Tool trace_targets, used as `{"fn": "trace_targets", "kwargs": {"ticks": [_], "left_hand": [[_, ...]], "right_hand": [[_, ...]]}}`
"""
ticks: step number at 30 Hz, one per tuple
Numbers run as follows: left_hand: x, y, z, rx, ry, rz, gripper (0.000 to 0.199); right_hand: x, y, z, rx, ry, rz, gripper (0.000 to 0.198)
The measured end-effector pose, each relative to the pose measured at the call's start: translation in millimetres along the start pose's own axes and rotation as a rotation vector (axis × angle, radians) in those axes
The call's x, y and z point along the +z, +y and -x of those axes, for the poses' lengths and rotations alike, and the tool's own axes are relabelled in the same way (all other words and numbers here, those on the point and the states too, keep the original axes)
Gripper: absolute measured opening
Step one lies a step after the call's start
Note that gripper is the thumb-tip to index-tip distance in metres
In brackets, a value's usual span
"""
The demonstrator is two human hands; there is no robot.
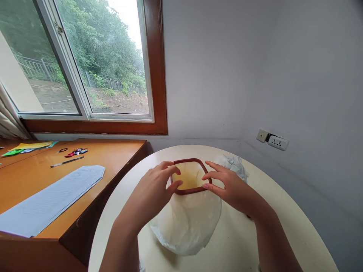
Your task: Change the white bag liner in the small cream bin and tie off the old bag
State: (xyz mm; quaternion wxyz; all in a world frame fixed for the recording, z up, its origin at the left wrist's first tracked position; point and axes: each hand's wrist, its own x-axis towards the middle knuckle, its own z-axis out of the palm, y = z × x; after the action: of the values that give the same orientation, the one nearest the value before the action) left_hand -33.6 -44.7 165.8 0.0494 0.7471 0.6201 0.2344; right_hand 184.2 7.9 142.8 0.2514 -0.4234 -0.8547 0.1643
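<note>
A small bin with a white plastic bag [188, 223] over it stands on the round table in front of me. Its reddish-brown rim ring [190, 191] circles the mouth, and the inside looks yellowish. My left hand [159, 183] is at the left side of the ring, thumb and index finger bent over it toward the mouth, with a gap between them. Opposite, my right hand [227, 185] reaches the ring's right side with its fingers spread and fingertips at the edge. The bag hangs loosely around the bin and flares out near the tabletop.
Crumpled plastic [236, 166] lies behind my right hand on the cream table [272, 215]. To the left, a wooden desk [121, 155] holds papers [56, 198], a pen [67, 161], keys [76, 152] and coloured sheets [31, 146]. A wall socket [278, 142] is at right.
</note>
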Motion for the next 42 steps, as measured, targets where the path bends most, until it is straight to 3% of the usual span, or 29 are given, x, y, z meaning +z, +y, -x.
{"fn": "trace_targets", "kwargs": {"ticks": [3, 9, 15, 24, 42], "left_hand": [[-3.4, 2.4, -1.5, -0.019, 0.02, 0.012, 0.022], [1.4, -3.1, 3.9, 0.057, -0.14, -0.028, 0.033], [2.0, -0.9, 8.5, 0.009, -0.294, -0.032, 0.044], [-6.7, 9.2, 9.3, 0.059, -0.348, -0.016, 0.029], [-2.2, 7.5, 7.6, -0.016, -0.424, 0.054, 0.035]], "right_hand": [[-1.1, -2.6, -1.3, -0.013, 0.02, -0.023, 0.022], [2.2, -1.5, -2.6, -0.015, 0.037, -0.043, 0.028], [4.2, -1.0, -2.3, 0.014, 0.038, -0.037, 0.03], [3.5, -3.0, -1.8, 0.1, -0.102, -0.016, 0.039], [5.2, -0.7, -1.9, 0.18, -0.183, -0.007, 0.042]]}}
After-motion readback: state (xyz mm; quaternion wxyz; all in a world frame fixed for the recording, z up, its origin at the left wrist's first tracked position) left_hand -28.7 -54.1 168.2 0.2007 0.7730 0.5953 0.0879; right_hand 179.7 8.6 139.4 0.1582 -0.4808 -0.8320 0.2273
